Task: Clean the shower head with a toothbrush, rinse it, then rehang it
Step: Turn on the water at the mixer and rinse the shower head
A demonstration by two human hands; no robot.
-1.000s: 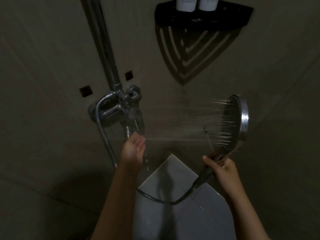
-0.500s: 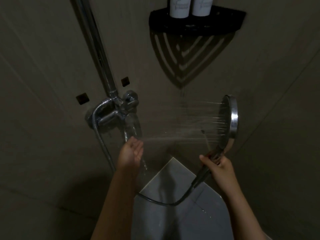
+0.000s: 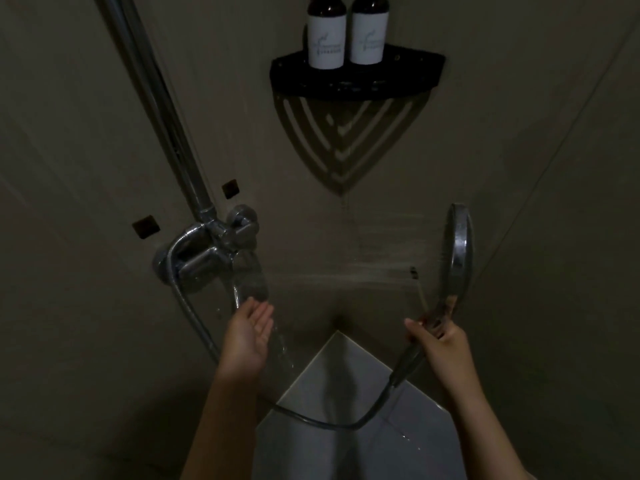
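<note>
Quick update from the shower corner: over the last second the only real change is the angle. The shower head [image 3: 459, 244] is now rolled so I see it almost edge-on, where a moment ago a good slice of its face was showing, and my view has tipped up enough that the two bottles [image 3: 326, 36] on the black corner shelf [image 3: 408, 84] are in full sight. My right hand [image 3: 440, 341] is wrapped around the handle, holding the head upright on the right side, face pointing left. There's a thin dark stick [image 3: 417, 285] poking up beside the handle, which I guess is the toothbrush tucked into the same grip, but it's too dim to say for sure. The spray [image 3: 381, 268] is still shooting across to the left, and my left hand [image 3: 249, 330] hasn't really budged: palm up, fingers loose, holding nothing, just under the mixer tap [image 3: 207, 251] with water running off it. The hose [image 3: 325, 422] droops in a loop near me between both arms. So I reckon I'm mid-rinse, checking the jets by feel; scrubbing looks done, rehanging isn't. The holder isn't in view, presumably somewhere up the riser pipe [image 3: 162, 109], and the water needs shutting off first
</note>
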